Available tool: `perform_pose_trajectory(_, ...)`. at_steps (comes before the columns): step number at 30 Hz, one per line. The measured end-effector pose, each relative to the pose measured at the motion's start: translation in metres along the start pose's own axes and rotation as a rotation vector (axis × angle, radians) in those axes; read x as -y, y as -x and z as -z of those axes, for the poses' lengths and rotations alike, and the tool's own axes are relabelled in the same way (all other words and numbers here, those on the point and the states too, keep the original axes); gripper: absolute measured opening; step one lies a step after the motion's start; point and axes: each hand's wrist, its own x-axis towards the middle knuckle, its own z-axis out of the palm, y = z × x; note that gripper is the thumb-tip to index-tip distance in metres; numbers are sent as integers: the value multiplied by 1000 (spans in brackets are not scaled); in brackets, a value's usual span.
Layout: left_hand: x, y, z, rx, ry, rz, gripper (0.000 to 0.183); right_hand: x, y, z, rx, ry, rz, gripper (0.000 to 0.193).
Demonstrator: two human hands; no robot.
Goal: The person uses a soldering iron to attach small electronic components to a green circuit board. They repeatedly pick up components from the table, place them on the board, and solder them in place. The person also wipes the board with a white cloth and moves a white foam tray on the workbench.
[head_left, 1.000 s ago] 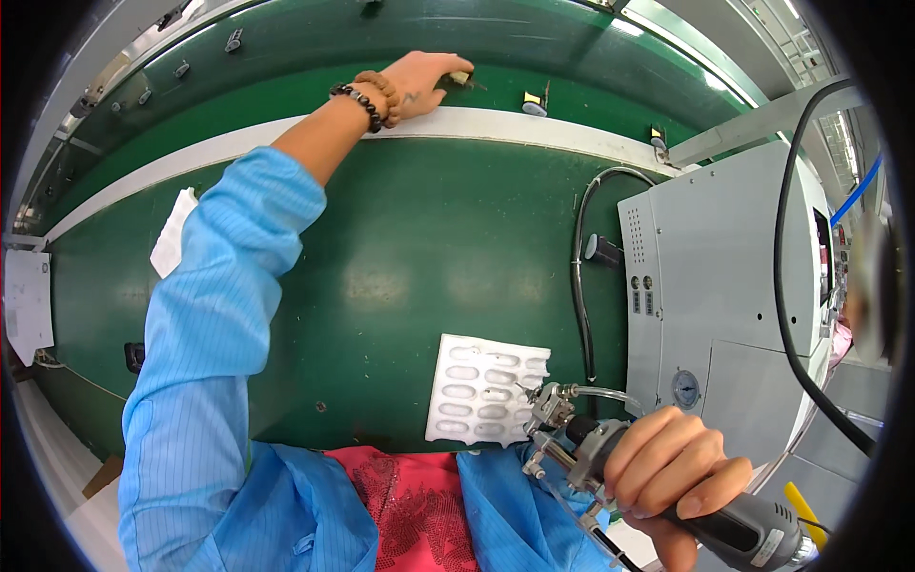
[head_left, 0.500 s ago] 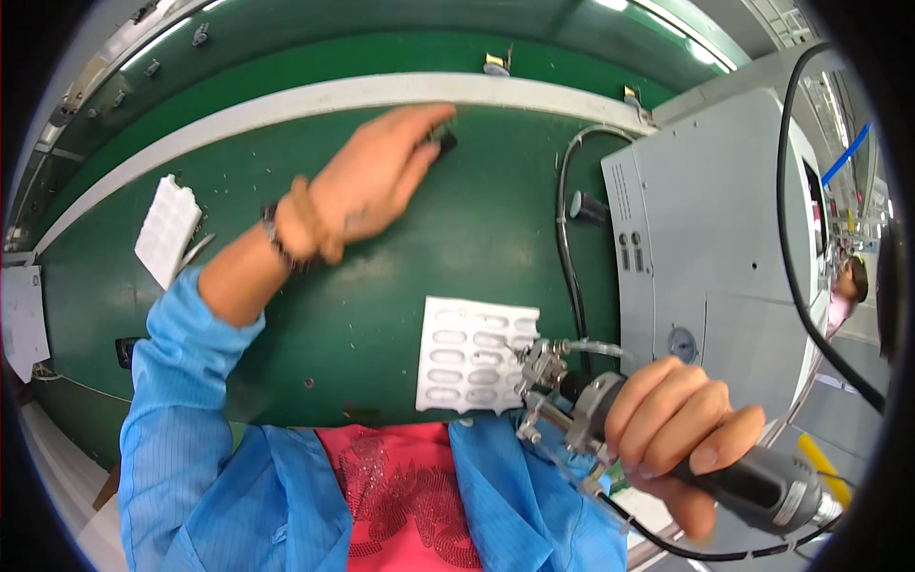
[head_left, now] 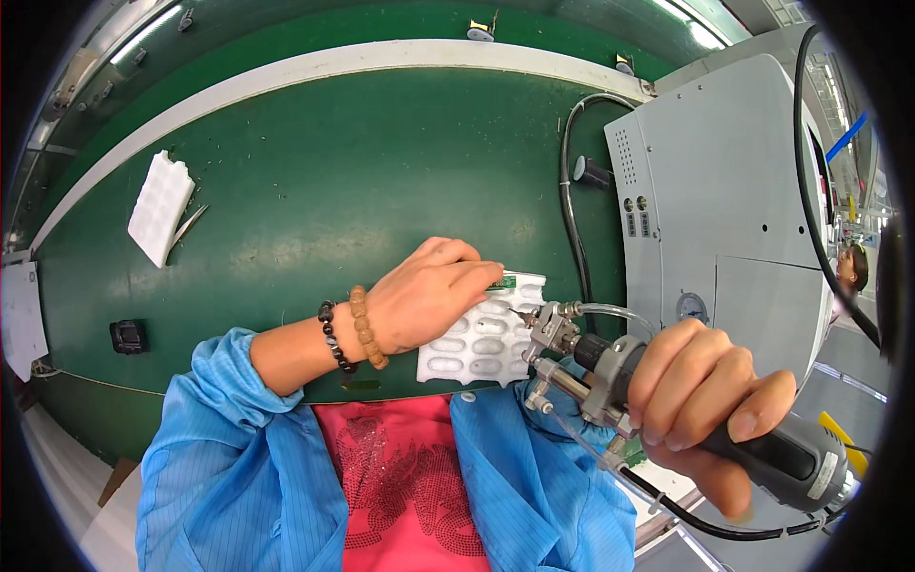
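My left hand (head_left: 419,296) is closed, its thumb and fingertips pinching a small green circuit board (head_left: 507,282) at the far edge of a white foam tray (head_left: 443,345). Rows of oval pockets cover the tray, and the hand hides its far left part. At the right, my right hand (head_left: 710,405) wraps round a thick dark grey handheld power tool (head_left: 777,464) with a metal head (head_left: 555,329), fittings and hoses. The tool's thin tip (head_left: 518,313) points left over the tray's right side, apart from the board.
A grey machine (head_left: 715,191) stands at the right, with a black hose (head_left: 566,191) and a dark cylinder (head_left: 593,173) beside it. On the green table (head_left: 362,162) lie another white foam piece (head_left: 159,210), tweezers (head_left: 189,224) and a small black object (head_left: 128,336).
My left hand has come from the far side of the table toward me and right, down to the foam tray, with the board in its fingers. My right hand keeps holding the power tool.
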Motion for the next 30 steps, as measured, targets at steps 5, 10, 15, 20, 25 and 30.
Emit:
perform_pose_trajectory(5, -5, 7, -3, -183, 67, 120, 38, -9, -2, 1, 24, -18, -32, 48)
perform_pose_trajectory(10, -3, 8, -2, -220, 11, 144, 38, -15, -2, -1, 11, 24, -35, 52)
perform_pose_trajectory(15, 2, 12, -3, -239, 92, 155, 36, -22, -3, -4, 10, -8, -31, 54)
perform_pose_trajectory(20, 4, 11, -5, -239, 169, 216, 35, -34, -9, -8, 30, 44, -56, 56)
perform_pose_trajectory(25, 5, 12, -4, -247, 192, 228, 33, -42, -14, -13, 70, 70, -91, 56)
perform_pose_trajectory(30, 5, 13, -4, -261, 203, 231, 33, -47, -15, -16, 71, 80, -110, 56)
